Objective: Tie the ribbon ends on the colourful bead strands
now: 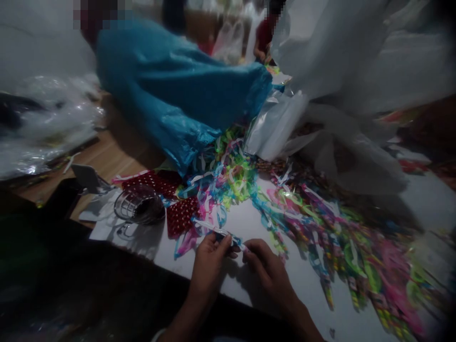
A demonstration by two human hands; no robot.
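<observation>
My left hand (210,256) is closed, thumb against fingers, on a thin blue-and-white plastic strip (223,232) above the white tabletop (245,213). My right hand (265,263) has its thumb and fingers pinched at the strip's near end, where a pinkish bit shows. What kind of item the strip belongs to is too blurred to tell. Beyond the hands lies a heap of similar pink, blue, green and white plastic pieces (235,175). Close to my left hand rests a dark red piece with rows of holes (183,216).
Left of the hands stands a clear round container (138,204), near a small grey stand (87,178). A large blue plastic bag (185,90) covers the far side. Rows of colourful bundles (349,256) spread rightward under white plastic sheeting (356,142). A person in red (263,40) is farther back.
</observation>
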